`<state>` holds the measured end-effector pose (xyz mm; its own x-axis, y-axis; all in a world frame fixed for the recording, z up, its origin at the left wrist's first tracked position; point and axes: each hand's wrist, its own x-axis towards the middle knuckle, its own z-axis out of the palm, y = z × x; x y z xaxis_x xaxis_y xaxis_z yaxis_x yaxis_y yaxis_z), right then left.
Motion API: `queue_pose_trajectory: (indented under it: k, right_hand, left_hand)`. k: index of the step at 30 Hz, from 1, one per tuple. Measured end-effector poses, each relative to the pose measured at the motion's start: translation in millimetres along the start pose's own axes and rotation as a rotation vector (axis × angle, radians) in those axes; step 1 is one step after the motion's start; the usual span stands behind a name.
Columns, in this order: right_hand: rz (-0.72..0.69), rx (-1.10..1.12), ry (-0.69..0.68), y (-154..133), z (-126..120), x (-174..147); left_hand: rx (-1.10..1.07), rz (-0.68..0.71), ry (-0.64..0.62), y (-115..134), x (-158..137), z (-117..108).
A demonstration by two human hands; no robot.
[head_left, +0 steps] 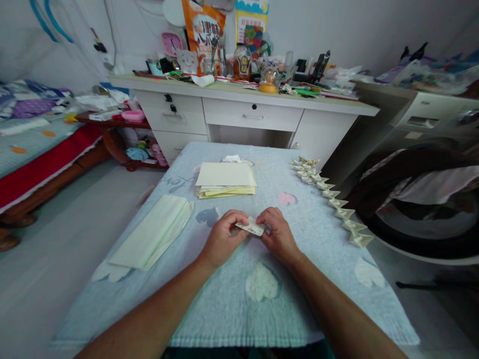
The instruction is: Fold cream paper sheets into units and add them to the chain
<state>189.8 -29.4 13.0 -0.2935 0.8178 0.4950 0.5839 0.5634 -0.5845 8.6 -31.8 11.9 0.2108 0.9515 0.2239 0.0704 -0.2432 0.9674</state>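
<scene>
Between both hands, just above the cloth-covered table (232, 309), is a small folded piece of pale paper (253, 228). My left hand (226, 233) pinches its left end between thumb and fingers. At the other end, my right hand (277, 233) grips it the same way. Beyond the hands lies a stack of cream and yellow paper sheets (225, 175). Left of my left hand rests a long pile of pale green folded paper (153, 232). Along the right side runs a row of folded paper boats (342, 212), one after another.
A white desk (254, 112) crowded with jars, bags and small items stands behind the table. To the right is a front-loading washing machine (426, 199) with laundry in its open door. A bed (41, 149) and a low red-brown stand (108, 124) are at left.
</scene>
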Motion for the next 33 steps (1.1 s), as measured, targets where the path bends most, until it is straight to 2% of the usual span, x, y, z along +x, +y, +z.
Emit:
queue_pose_trajectory:
  k: [8, 13, 17, 22, 33]
  right_hand:
    - [-0.026, -0.246, -0.195, 4.5, 0.3, -0.3]
    - [-0.035, -0.243, -0.338, -0.9, -2.8, -2.4]
    - [-0.018, -0.189, -0.363, -1.1, -5.7, -4.6]
    - [0.061, -0.126, -0.363, 5.0, -9.3, -5.0]
    - [0.219, -0.134, -0.325, 6.2, -7.4, -2.9]
  left_hand:
    - [0.506, 0.156, -0.107, -2.8, -1.6, 0.9]
    - [0.771, 0.197, -0.164, -1.3, -5.3, -4.7]
    - [0.813, 0.180, -0.255, -1.7, -4.1, -10.9]
    - [0.824, 0.123, -0.284, -3.1, -1.5, -13.2]
    - [0.857, 0.082, -0.236, -3.6, -0.3, -13.8]
